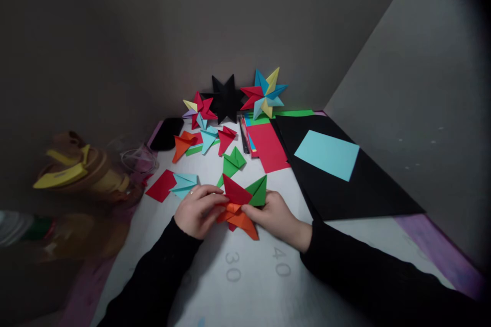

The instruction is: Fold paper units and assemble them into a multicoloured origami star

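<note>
Between my two hands is a partly joined origami star (238, 195) of red, green and orange folded points. My left hand (201, 209) pinches its left side, the fingers bent over the red and orange paper. With thumb in front and fingers behind, my right hand (276, 217) grips the green and orange side. Just beyond lies a loose green folded piece (233, 162). Left of my left hand are a light blue folded piece (184, 184) and a flat red paper square (161, 185). Farther back lie orange (183, 144), light blue (208, 138) and red (227, 139) folded pieces.
Finished paper stars in black (226, 98), multicolour (265, 93) and red mix (198, 110) stand by the wall. Red sheets (268, 148) lie beside a black folder (326, 196) bearing a light blue sheet (328, 155). A phone (167, 134) and a brown container (92, 176) are left.
</note>
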Demonstrator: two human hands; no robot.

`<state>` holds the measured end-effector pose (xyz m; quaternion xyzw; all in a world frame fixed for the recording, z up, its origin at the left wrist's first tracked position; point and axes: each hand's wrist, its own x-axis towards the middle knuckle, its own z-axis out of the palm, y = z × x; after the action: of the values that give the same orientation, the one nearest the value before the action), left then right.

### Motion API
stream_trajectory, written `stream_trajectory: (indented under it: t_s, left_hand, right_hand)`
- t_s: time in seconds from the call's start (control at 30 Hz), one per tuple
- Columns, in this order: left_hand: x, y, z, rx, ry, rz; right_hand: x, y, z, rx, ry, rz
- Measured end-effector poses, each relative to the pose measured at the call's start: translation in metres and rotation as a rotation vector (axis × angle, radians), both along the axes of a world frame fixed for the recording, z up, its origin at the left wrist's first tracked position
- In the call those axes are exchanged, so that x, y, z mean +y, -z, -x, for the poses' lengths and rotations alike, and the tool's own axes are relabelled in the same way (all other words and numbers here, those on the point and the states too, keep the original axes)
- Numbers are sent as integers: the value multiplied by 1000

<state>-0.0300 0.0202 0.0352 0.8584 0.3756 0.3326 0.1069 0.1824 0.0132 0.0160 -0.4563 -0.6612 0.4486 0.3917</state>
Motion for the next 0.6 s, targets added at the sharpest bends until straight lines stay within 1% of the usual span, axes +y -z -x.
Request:
stream_trajectory:
  t_s: [0.1, 0.17, 0.3, 0.4, 0.53, 0.6]
  left_hand:
    - [-3, 3, -4, 90, -103, -111]
    - [-6, 5, -6, 122, -149, -166]
    - [-6, 7, -8, 187, -153, -229]
    - [-6, 5, -7, 240, -140, -336]
    - [-8, 3, -10, 236, -194, -486]
    - [-11, 1, -15, 202, -204, -551]
  right_hand:
    - [-2, 1, 0, 0, -10, -40]
    - [-3, 2, 1, 0, -23, -63]
    - [-4, 2, 3, -33, 7, -90]
    - [-5, 0, 3, -35, 35, -94]
    - [-5, 1, 4, -9, 31, -95]
    - [-6, 2, 4, 5, 22, -94]
